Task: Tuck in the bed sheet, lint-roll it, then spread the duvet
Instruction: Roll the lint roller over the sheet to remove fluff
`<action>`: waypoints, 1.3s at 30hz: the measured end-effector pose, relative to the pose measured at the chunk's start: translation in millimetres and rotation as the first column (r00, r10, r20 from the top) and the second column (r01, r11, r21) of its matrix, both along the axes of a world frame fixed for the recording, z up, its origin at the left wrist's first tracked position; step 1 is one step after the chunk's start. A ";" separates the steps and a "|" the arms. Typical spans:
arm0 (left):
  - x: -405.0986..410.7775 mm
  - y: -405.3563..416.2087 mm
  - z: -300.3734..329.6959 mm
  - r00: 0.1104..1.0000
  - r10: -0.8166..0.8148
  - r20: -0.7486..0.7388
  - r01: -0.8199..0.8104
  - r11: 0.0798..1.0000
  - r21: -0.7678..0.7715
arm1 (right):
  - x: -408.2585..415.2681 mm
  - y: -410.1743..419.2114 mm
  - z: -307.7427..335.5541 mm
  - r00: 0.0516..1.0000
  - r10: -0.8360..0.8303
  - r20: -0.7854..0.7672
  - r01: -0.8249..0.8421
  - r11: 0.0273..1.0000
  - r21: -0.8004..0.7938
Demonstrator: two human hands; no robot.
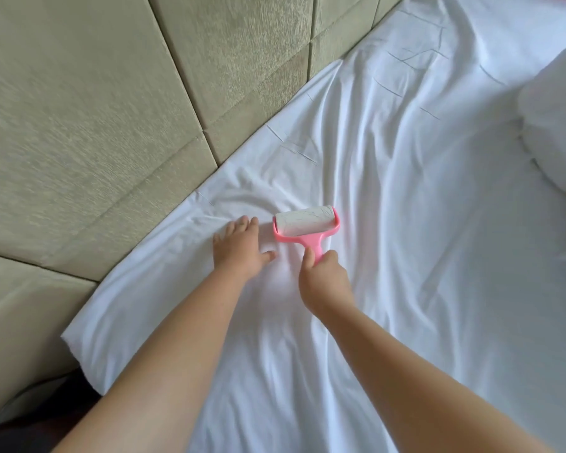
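Her right hand (321, 273) grips the pink lint roller (306, 228) mid-sheet; left hand (239, 246) presses flat at nine o'clock. The loose bed sheet (406, 223) could bunch under the roller.

The scene is lit brightly and evenly by soft daylight. The white cotton bed sheet (406, 191) is nearly overexposed. Slight blur and wide-angle bending are seen at the edges.

One pink plastic lint roller with white sticky drum (306, 227). One white wrinkled cotton bed sheet (406, 223). One white puffy duvet or pillow mound (556, 125), cannot tell which. Two bare hands: left hand (239, 248), right hand (322, 276). One beige padded panelled headboard (95, 109).
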State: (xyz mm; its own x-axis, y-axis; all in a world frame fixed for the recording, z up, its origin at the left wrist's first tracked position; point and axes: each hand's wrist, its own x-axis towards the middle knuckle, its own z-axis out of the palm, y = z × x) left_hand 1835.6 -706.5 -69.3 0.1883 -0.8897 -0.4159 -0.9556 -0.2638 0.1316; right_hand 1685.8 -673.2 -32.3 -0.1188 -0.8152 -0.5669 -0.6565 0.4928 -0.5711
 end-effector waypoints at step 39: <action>23.5 -156.2 -37.8 0.998 0.060 -0.007 -0.059 0.990 0.126 | 69.5 -212.3 -44.0 0.998 -0.016 0.064 0.018 0.999 -0.037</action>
State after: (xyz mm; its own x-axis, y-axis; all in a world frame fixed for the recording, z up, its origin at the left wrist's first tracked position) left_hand 1859.1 -862.7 -107.0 0.2343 -0.8174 -0.5263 -0.9363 -0.3355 0.1043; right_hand 1755.4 -885.6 -76.4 -0.0975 -0.8342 -0.5428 -0.6096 0.4812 -0.6300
